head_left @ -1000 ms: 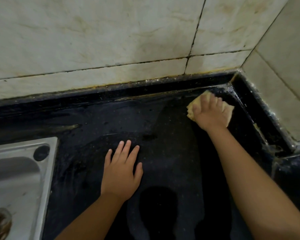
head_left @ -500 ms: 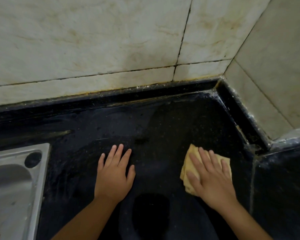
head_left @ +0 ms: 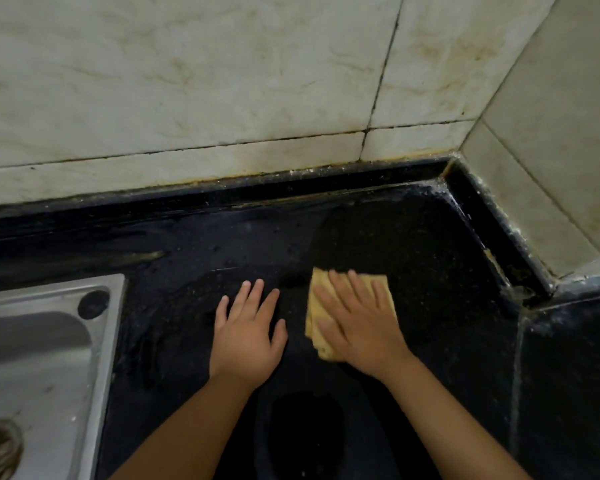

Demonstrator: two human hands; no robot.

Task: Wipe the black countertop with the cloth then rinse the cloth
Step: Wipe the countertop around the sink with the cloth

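Your right hand presses the cloth flat with straight fingers, no closed grip. Your left hand rests open on the surface just beside it. The sink lies well left, past the left hand.

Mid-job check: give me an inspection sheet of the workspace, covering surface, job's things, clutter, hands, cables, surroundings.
Surface: black countertop, wet-looking, pale residue along back edge and corner.
Job's things: yellow cloth, folded, flat on the countertop.
Clutter: nothing seen.
Hands: right hand presses the cloth flat, fingers straight; left hand rests flat on bare countertop, no grip on anything.
Cables: nothing seen.
Surroundings: steel sink at left; stained wall tiles behind and at right.
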